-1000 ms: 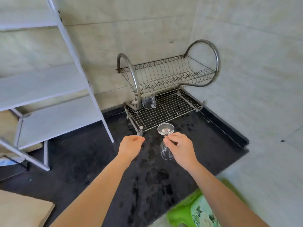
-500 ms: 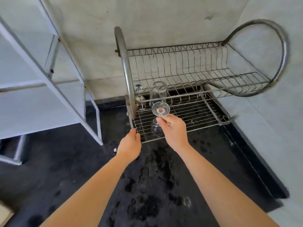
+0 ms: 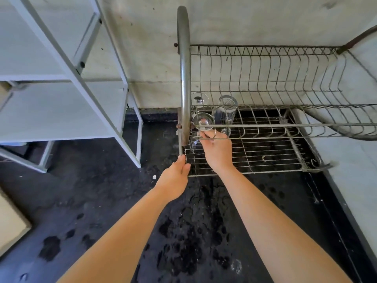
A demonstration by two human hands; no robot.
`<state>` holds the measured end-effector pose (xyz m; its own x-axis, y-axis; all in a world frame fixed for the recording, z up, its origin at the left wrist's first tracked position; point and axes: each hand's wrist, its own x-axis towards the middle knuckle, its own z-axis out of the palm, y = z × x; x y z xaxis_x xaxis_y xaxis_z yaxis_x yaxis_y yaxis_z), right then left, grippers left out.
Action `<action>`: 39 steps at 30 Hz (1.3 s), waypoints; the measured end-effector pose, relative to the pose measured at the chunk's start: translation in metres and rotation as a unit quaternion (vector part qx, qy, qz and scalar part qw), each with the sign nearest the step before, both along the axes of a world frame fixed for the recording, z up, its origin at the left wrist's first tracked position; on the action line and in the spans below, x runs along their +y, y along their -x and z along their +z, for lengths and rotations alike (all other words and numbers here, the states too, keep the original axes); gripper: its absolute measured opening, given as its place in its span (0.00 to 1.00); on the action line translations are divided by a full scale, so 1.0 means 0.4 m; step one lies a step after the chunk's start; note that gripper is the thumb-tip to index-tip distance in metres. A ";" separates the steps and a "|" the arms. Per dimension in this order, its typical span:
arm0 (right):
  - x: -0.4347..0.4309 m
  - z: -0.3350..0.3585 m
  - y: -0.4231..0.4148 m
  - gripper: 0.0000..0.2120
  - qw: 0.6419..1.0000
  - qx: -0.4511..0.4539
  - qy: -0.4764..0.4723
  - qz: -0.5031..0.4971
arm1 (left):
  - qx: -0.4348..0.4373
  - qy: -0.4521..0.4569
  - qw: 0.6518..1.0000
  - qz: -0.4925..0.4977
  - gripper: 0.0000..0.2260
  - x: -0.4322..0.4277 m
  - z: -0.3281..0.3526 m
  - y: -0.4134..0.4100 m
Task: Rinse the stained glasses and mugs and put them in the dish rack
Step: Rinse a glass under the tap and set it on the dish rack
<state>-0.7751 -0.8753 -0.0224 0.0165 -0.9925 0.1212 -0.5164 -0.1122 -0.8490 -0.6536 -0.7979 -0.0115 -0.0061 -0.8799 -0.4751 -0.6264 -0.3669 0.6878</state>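
A two-tier wire dish rack (image 3: pixel 255 172) stands on the wet black counter against the wall. My right hand (image 3: pixel 218 152) reaches into the lower tier and pinches the stem of an upside-down wine glass (image 3: pixel 203 121), its round foot up and its bowl down on the grid at the tier's left end. My left hand (image 3: pixel 175 178) rests with its fingertips against the rack's front left corner. Behind, on the same tier, stand a tall clear tumbler (image 3: pixel 225 113) and another upside-down stemmed glass (image 3: pixel 199 99).
A white metal shelf unit (image 3: pixel 81 111) stands to the left of the rack, its leg close to the rack's steel arch (image 3: pixel 184 78). The black counter (image 3: pixel 102 201) carries water spots. A tiled wall runs along the right side. A pale board corner shows at the lower left.
The view has moved closer to the rack. My right hand has carried the wine glass further in and lower onto the lower tier's left end. My left hand now touches the rack's corner.
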 end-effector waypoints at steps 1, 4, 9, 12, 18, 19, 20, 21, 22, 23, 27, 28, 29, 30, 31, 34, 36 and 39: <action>-0.002 -0.002 0.001 0.09 1.000 0.004 -0.008 0.004 | 0.001 -0.003 1.000 -0.001 0.20 0.000 0.000 0.000; -0.007 -0.002 0.003 0.10 0.999 0.018 -0.047 0.004 | -0.001 -0.006 1.000 -0.003 0.22 -0.002 -0.003 0.001; -0.005 0.024 0.007 0.18 0.991 0.025 -0.133 0.003 | -0.055 0.000 0.998 -0.005 0.22 0.000 -0.001 0.007; 0.011 0.054 0.016 0.21 0.990 0.038 -0.136 0.019 | -0.121 0.028 0.992 -0.015 0.21 0.012 0.000 0.006; 0.086 0.079 0.024 0.18 0.993 0.064 -0.102 -0.015 | -0.115 0.108 0.986 0.056 0.14 0.053 0.023 -0.014; 0.106 0.077 0.023 0.17 0.993 0.060 -0.098 -0.020 | -0.117 0.114 0.984 0.072 0.15 0.063 0.031 -0.020; 0.123 0.072 0.022 0.15 0.993 0.056 -0.098 -0.023 | -0.121 0.121 0.982 0.083 0.17 0.071 0.035 -0.026; 0.147 0.071 0.015 0.13 0.994 0.054 -0.096 -0.021 | -0.123 0.124 0.980 0.091 0.17 0.087 0.040 -0.039; 0.176 0.072 0.002 0.12 0.994 0.053 -0.092 -0.016 | -0.123 0.125 0.979 0.099 0.17 0.111 0.047 -0.055; 0.206 0.073 -0.013 0.11 0.995 0.051 -0.087 -0.009 | -0.122 0.123 0.979 0.108 0.17 0.138 0.053 -0.074; 0.322 0.087 -0.096 0.08 0.996 0.039 -0.073 0.025 | -0.141 0.122 0.973 0.134 0.16 0.258 0.068 -0.171; 0.350 0.091 -0.124 0.08 0.996 0.040 -0.068 0.037 | -0.149 0.122 0.971 0.141 0.16 0.292 0.072 -0.202; 0.379 0.096 -0.155 0.08 0.996 0.044 -0.064 0.052 | -0.156 0.122 0.969 0.148 0.16 0.329 0.074 -0.236; 0.411 0.101 -0.189 0.08 0.994 0.050 -0.064 0.070 | -0.163 0.125 0.967 0.153 0.16 0.370 0.076 -0.272; 0.446 0.103 -0.227 0.08 0.992 0.061 -0.068 0.090 | -0.171 0.128 0.964 0.157 0.16 0.414 0.078 -0.311; 0.565 0.096 -0.339 0.11 0.976 0.107 -0.083 0.170 | -0.197 0.131 0.957 0.168 0.17 0.565 0.078 -0.434; 0.655 0.092 -0.418 0.12 0.962 0.134 -0.094 0.218 | -0.214 0.126 0.951 0.183 0.16 0.680 0.081 -0.519; 0.804 0.105 -0.556 0.14 0.945 0.156 -0.099 0.271 | -0.230 0.108 0.944 0.211 0.16 0.866 0.093 -0.646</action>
<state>-0.5526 -0.5538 0.0195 0.5335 -0.8302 -0.1614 -0.6568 -0.2865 -0.6975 -0.3952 -0.4516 0.0255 0.5292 -0.8349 -0.1514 -0.7066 -0.5324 0.4661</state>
